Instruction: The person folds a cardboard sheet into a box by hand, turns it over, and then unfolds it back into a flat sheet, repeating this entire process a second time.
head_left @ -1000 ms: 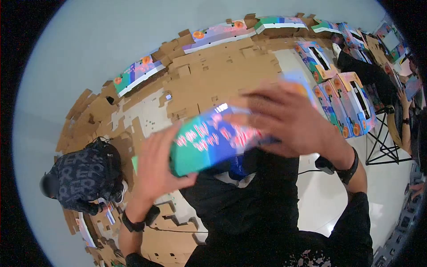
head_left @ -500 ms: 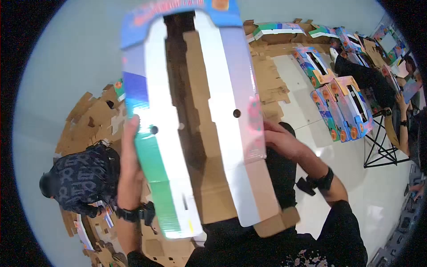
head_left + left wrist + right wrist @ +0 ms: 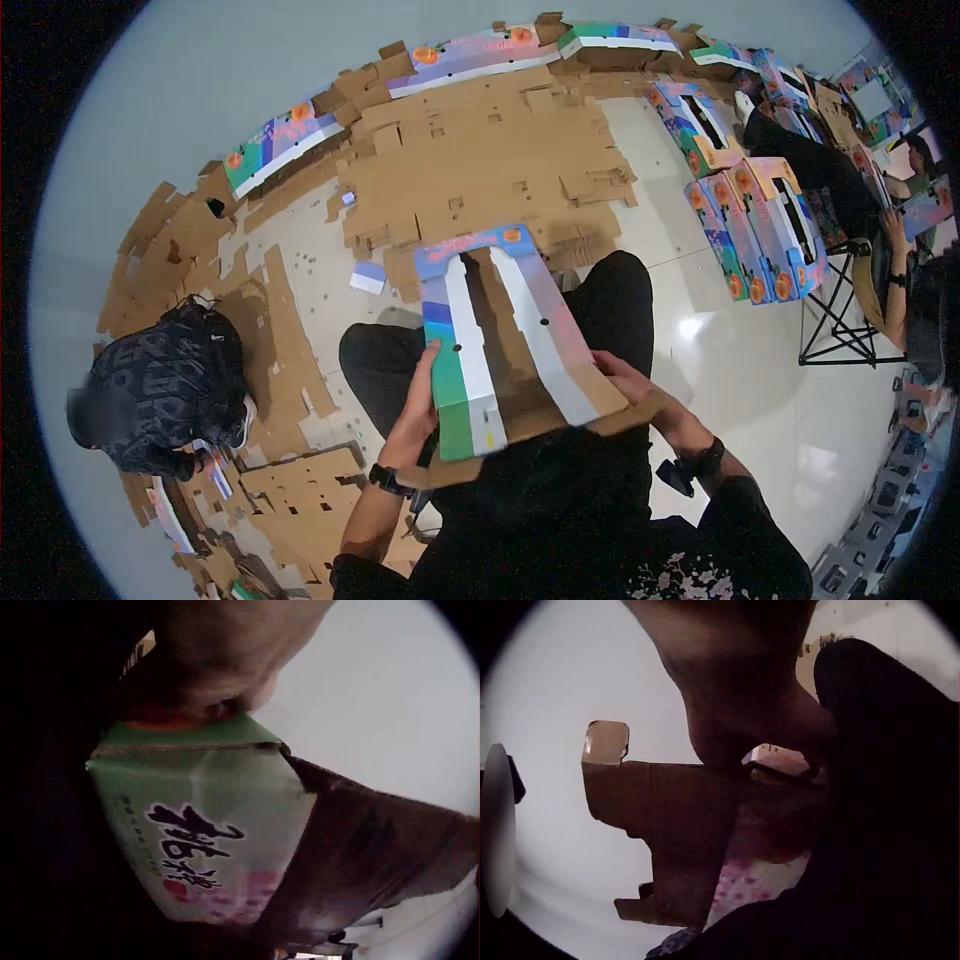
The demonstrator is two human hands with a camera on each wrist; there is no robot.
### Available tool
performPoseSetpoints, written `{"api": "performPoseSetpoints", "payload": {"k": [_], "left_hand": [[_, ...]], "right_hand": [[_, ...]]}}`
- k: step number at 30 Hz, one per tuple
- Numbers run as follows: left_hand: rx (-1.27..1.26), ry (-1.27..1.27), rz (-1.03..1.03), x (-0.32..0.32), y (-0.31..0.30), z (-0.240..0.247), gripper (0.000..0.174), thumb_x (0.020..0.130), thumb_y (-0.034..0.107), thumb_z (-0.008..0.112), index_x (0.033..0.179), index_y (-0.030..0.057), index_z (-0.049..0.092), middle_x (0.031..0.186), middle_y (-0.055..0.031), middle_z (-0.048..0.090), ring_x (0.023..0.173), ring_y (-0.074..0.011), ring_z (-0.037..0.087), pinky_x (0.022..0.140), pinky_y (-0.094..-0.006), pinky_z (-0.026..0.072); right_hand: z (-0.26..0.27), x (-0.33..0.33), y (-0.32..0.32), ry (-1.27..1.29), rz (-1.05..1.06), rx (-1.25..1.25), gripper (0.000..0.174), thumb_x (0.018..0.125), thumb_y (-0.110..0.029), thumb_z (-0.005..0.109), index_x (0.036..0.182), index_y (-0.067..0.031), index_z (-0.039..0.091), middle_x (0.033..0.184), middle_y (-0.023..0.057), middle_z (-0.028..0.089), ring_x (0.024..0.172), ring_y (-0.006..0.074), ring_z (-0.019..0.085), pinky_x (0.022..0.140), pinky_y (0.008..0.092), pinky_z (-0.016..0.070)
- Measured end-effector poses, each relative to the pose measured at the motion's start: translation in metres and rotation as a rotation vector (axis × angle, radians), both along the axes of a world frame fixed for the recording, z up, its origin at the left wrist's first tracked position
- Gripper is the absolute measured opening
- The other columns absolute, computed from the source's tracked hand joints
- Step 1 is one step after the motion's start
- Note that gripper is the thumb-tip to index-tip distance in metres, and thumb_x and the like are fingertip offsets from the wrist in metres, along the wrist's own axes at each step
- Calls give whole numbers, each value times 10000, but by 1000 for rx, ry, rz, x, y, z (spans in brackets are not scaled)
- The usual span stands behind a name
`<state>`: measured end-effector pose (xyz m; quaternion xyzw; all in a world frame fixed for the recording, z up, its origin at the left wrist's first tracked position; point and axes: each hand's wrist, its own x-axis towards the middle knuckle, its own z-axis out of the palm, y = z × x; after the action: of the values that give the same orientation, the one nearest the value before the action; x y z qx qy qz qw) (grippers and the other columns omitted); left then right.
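A printed cardboard box (image 3: 445, 380), coloured green, blue, purple and pink with white inner flaps, is held over the person's lap. Between the flaps its top gapes, and the brown inside shows. My left hand (image 3: 412, 408) grips the green side, thumb on the upper edge. On the pink side, my right hand (image 3: 640, 382) holds the edge, its fingers partly hidden beneath. At the near end, brown flaps (image 3: 455, 470) stick out unfolded. The left wrist view shows the green end panel (image 3: 202, 825) with dark lettering; a brown flap (image 3: 682, 825) hangs in the right wrist view.
Flattened cardboard (image 3: 480, 160) covers the floor ahead. Several similar boxes (image 3: 765, 235) stand at the right near a black folding stool (image 3: 845, 320) and a seated person. Another person in a dark patterned jacket (image 3: 170, 380) crouches at the left. Partly formed boxes (image 3: 285, 150) line the wall.
The box was turned from its printed side to its open top, raised close to the head camera, then lowered to the lap. Both hands moved down with it.
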<state>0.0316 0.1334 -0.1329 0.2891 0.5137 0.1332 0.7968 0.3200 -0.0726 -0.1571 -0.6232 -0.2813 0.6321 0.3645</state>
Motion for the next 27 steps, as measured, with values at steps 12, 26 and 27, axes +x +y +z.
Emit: {"api": "performPoseSetpoints", "payload": {"k": [12,26,27], "left_hand": [[183,-86,-196,-95,-54,7,832,931,367,708,1623,151,299,1613,-97,380,1462,-271,404,1189,-440,369],[482,-14,-497,-95,-82,29,1159,835,-150,659,1657,236,-60,1728,-140,29,1576,-311,121,1273,-466,165],[518,10,-525,-97,-83,29,1159,839,-139,665,1656,238,-66,1728,-139,11,1578,-311,103,1273,-472,161]], "right_hand": [[11,-10,5,237,-54,-62,694,923,-135,759,1525,-72,420,1397,124,595,1274,222,584,1075,402,503],[51,-34,-30,-66,161,108,1008,918,-162,742,1662,-178,61,1689,152,221,1533,332,248,1249,475,236],[56,-35,-31,-243,249,63,1031,896,-194,759,1661,-172,68,1672,163,249,1505,363,274,1230,499,249]]}}
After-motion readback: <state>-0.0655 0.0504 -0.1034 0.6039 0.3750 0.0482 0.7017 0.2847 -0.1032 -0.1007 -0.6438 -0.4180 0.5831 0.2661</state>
